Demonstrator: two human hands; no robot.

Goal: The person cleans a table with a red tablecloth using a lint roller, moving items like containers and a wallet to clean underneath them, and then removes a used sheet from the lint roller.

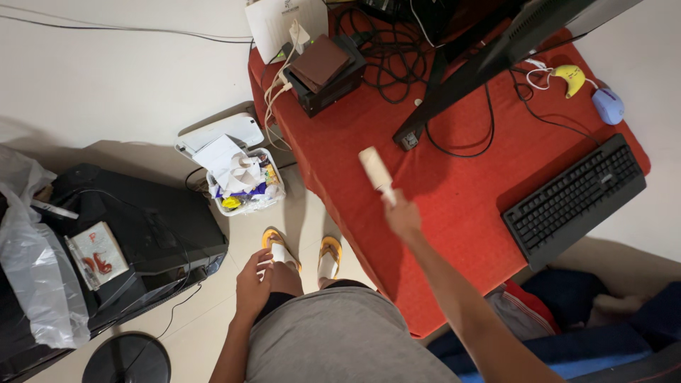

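1. Lint roller [375, 170] held up over the red table [454, 206]; white roll on top, thin handle going down into the right hand [402, 216]; roll tilted a little to the left.
2. Right hand fingers wrapped shut around the handle; arm stretched out over the near edge of the table.
3. Left hand [253, 282] resting on the left knee; fingers loose and partly spread, holding nothing.
4. Two feet in yellow sandals [303, 254] on the pale floor, just past the knee.
5. Small white bin [245, 186] full of paper and wrappers on the floor, left of the table.
6. Black keyboard [574, 198] on the right side of the table; blue mouse [608, 106] and a yellow banana-shaped thing [571, 78] further back.
7. Monitor stand [454, 92] with black cables in the middle; brown wallet [320, 62] on a black box near the far left corner.
8. Black case [135, 227] on the far left with a clear plastic bag [35, 276] lying on it.
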